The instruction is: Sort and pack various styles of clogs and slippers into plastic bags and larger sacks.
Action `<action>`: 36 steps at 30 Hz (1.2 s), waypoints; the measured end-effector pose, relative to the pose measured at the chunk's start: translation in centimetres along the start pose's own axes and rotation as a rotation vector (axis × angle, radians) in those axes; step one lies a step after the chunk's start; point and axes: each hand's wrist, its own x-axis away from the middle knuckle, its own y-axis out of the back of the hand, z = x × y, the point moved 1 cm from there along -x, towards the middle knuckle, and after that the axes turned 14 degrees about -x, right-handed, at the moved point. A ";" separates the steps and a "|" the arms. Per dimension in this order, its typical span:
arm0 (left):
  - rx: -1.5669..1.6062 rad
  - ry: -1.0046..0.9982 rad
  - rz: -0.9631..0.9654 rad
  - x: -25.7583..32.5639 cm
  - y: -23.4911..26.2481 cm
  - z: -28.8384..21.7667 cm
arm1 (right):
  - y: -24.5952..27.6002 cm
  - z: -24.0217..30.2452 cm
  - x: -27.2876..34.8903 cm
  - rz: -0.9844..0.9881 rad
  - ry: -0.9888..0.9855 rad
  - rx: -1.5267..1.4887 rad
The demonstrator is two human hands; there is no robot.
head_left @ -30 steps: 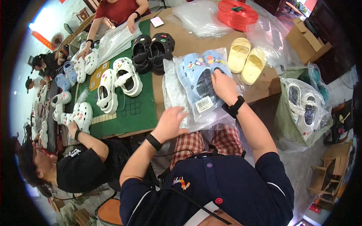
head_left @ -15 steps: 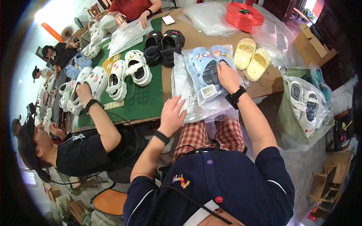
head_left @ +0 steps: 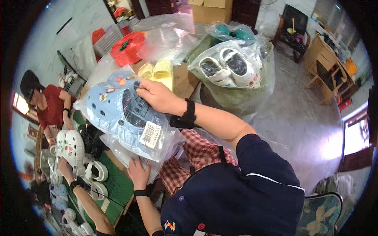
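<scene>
A clear plastic bag with a pair of light blue clogs point(head_left: 108, 104) in it hangs from my right hand point(head_left: 159, 95), whose fingers are closed on the bag near its upper edge. Colourful charms sit on the clogs, and a white barcode label point(head_left: 151, 134) is stuck on the bag's side toward me. Below it, my left hand point(head_left: 139, 172) lies with fingers spread on the flat stack of plastic bags point(head_left: 122, 151) at the table's edge. Pale yellow slides point(head_left: 159, 72) in clear plastic lie just beyond my right hand.
To the right, a green sack point(head_left: 232, 96) holds bagged white clogs point(head_left: 232, 69). A roll of red plastic strapping point(head_left: 126, 48) sits at the far side. On the left, a co-worker's hand point(head_left: 65, 168) is at white clogs point(head_left: 71, 148) over a green mat point(head_left: 122, 188). A second person in red stands beyond.
My right hand has lifted the bagged blue clogs off the stack of bags. My left hand has come down onto that stack. The view has turned to the right.
</scene>
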 end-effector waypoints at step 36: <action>0.051 0.016 -0.175 -1.4 -0.9 -1.0 | 39.9 5.8 -2.8 -0.459 -0.285 1.069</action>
